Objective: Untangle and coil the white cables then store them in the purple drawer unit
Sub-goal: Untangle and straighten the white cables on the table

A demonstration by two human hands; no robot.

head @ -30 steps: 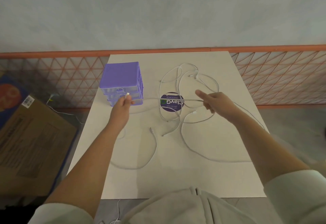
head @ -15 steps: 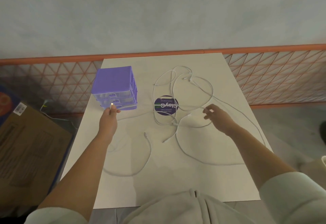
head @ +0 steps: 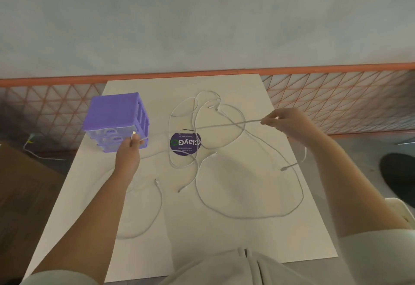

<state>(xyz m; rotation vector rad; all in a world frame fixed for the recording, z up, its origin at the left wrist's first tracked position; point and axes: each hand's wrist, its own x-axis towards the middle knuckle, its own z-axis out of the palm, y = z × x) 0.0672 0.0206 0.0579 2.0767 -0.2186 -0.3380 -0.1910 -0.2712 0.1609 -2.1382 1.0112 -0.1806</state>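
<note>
- Left hand [head: 128,156]: raised just in front of the purple drawer unit [head: 116,121], thumb and fingers pinching one end of a white cable; the connector tip [head: 133,135] sticks up above the fingertips.
- Right hand [head: 289,125]: lifted over the right part of the desk [head: 235,235], fingers pinching the same cable further along.
- Held cable [head: 215,126]: stretched off the surface between the two hands, running from the left hand past the sticker to the right hand. A free tail hangs down from the right hand and ends in a connector [head: 284,168] near the desk's right edge.
- Remaining white cables [head: 202,195]: loose overlapping loops on the desk centre and right; several loops cross each other at the far middle. One separate cable [head: 157,213] curves along the near left, below the left forearm.
- Purple drawer unit: upright at the far left of the desk, three translucent drawers facing the person, all pushed in.
- Round dark sticker [head: 185,143]: flat on the desk between drawer unit and right hand, with cable loops lying across it.
- Surroundings: cardboard box [head: 24,195] on the floor to the left; orange lattice barrier [head: 336,96] behind the desk.
</note>
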